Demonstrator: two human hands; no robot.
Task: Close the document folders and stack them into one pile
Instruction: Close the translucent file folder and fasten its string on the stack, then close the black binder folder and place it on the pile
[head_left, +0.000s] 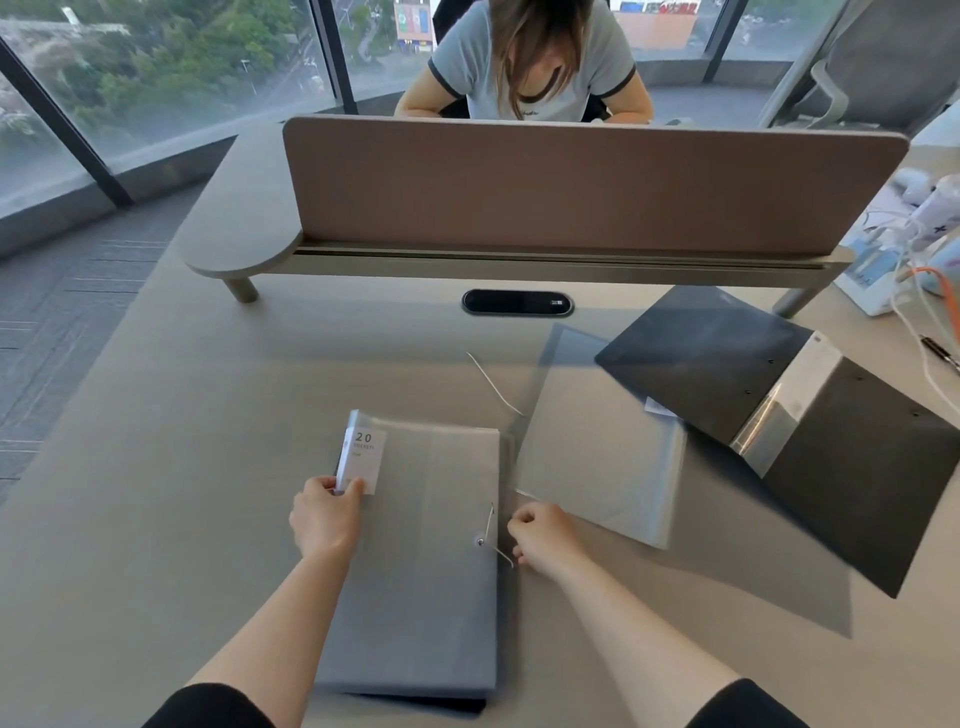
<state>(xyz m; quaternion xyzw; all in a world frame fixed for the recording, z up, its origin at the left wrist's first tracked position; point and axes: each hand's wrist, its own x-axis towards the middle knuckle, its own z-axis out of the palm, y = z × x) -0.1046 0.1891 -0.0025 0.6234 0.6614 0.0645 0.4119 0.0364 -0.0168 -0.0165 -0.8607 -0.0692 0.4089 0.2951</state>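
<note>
A closed grey folder with a white "20" label lies in front of me, on top of a darker folder whose edge shows underneath. My left hand grips its left edge at the label. My right hand is closed at the folder's right edge, pinching its thin elastic cord near the button. To the right lies a translucent clear folder, open. Further right a black folder lies open, its clear spine up.
A brown divider screen on a raised shelf crosses the desk's far side, with a person seated behind it. A black cable port sits in the desk. Devices, cables and a pen crowd the far right.
</note>
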